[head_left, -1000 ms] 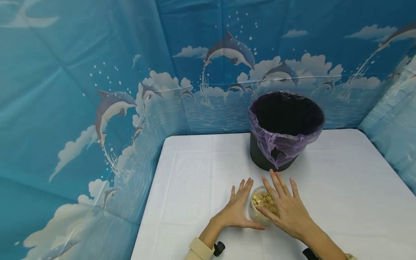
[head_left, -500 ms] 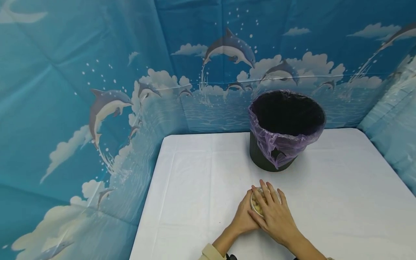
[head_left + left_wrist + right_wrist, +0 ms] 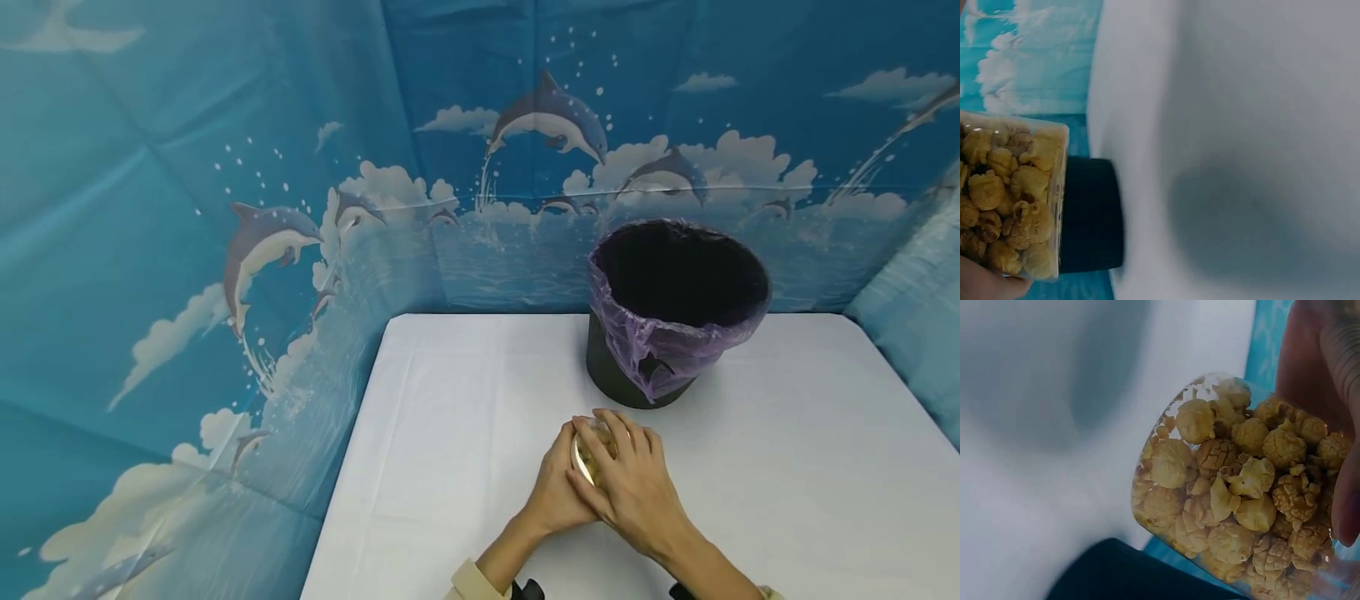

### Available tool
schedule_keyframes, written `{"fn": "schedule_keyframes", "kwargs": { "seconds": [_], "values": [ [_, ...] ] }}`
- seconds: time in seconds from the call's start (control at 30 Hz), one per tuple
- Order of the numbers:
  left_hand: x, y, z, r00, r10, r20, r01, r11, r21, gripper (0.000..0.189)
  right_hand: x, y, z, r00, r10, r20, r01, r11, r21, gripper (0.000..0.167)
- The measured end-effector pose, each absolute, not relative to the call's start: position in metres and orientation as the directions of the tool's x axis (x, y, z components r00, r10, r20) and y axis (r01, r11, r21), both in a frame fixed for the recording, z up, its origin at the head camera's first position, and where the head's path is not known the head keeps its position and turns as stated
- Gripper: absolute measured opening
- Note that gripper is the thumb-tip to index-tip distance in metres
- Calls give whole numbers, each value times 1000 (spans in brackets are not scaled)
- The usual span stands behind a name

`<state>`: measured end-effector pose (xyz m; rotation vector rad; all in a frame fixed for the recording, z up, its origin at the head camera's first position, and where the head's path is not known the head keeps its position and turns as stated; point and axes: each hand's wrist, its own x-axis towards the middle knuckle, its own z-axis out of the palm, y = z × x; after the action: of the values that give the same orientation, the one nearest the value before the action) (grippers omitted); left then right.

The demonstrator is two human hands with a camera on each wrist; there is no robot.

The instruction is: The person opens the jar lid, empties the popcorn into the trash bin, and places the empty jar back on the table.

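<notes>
A clear plastic jar of golden popcorn (image 3: 582, 468) is between my two hands, close over the front part of the white table. My left hand (image 3: 557, 493) grips the jar's left side. From above and the right, my right hand (image 3: 639, 496) holds its top, fingers bent over the rim and covering most of it. In the left wrist view the popcorn jar (image 3: 1010, 197) shows its flat base, with a fingertip at its lower edge. Caramel-coloured pieces fill the popcorn jar (image 3: 1229, 487) in the right wrist view, where my thumb and fingers press around its upper end.
Behind the hands stands a black bin (image 3: 611, 371) lined with a purple plastic bag (image 3: 660, 342), its mouth open upward. The white table (image 3: 442, 417) meets a blue dolphin-print curtain (image 3: 360, 250) at its back and sides.
My hands were spread around the jar with straight fingers; they have closed in and taken hold of it. The jar has shifted slightly and now tilts.
</notes>
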<state>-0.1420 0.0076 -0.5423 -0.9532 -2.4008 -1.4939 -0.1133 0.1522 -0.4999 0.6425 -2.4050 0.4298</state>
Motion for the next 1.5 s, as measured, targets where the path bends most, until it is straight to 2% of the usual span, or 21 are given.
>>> {"fn": "schedule_keyframes", "kwargs": {
  "seconds": [0.1,0.17,0.23,0.3,0.4,0.43,0.47,0.5,0.53,0.6,0.67,0.73,0.8,0.9,1.03,1.17,1.23,1.33,1.43,1.5],
  "values": [
    [-151,-3,-522,-772,470,428,583,255,771,104,-121,148,-479,-646,-370,668,-589,798,-127,66],
    [-158,-13,-509,-760,530,375,547,212,810,105,-125,148,-467,-596,-419,685,-648,755,-102,63],
    [-167,-25,-498,-723,618,309,490,143,860,103,-129,148,-455,-548,-486,681,-722,686,-92,60],
    [-175,-36,-488,-637,728,255,446,78,892,97,-132,149,-446,-496,-567,658,-797,598,-85,56],
    [-188,-51,-475,-458,866,201,389,-8,921,90,-132,150,-437,-433,-682,590,-873,481,-84,52],
    [-191,-55,-472,-412,891,193,383,-23,923,90,-132,150,-435,-426,-708,563,-883,461,-88,55],
    [-193,-58,-469,-390,902,183,359,-35,933,91,-133,150,-432,-425,-727,540,-888,452,-91,59],
    [-195,-61,-467,-398,901,171,334,-31,942,94,-134,150,-430,-441,-736,514,-884,456,-104,64],
    [-195,-63,-467,-433,887,161,310,-21,951,97,-134,149,-428,-474,-732,489,-869,478,-127,69],
    [-191,-64,-468,-573,805,152,285,22,958,101,-136,146,-422,-572,-686,450,-809,562,-172,78],
    [-184,-60,-470,-738,656,157,268,73,961,103,-138,142,-415,-693,-593,410,-708,667,-233,85],
    [-174,-50,-472,-850,486,202,323,179,929,101,-138,136,-408,-800,-480,361,-584,762,-280,89],
    [-164,-37,-473,-895,339,290,398,313,862,98,-136,127,-403,-875,-373,309,-464,829,-312,88],
    [-150,-19,-475,-867,203,455,490,513,705,95,-133,113,-401,-931,-269,249,-337,894,-296,82],
    [-140,-6,-479,-803,119,584,517,626,584,87,-134,97,-410,-923,-227,311,-305,923,-233,68],
    [-140,-13,-477,-829,173,533,519,594,615,88,-136,96,-419,-859,-256,444,-371,908,-194,50],
    [-143,-23,-473,-850,244,466,522,509,685,89,-136,100,-420,-817,-302,491,-433,884,-176,45],
    [-150,-41,-466,-851,377,364,490,327,808,96,-136,105,-419,-746,-391,539,-540,829,-146,44],
    [-157,-58,-460,-821,493,287,430,205,879,102,-135,110,-414,-678,-490,547,-639,762,-109,43],
    [-161,-68,-457,-791,565,236,393,172,903,107,-134,112,-411,-639,-552,535,-694,714,-93,42]
  ]
}}
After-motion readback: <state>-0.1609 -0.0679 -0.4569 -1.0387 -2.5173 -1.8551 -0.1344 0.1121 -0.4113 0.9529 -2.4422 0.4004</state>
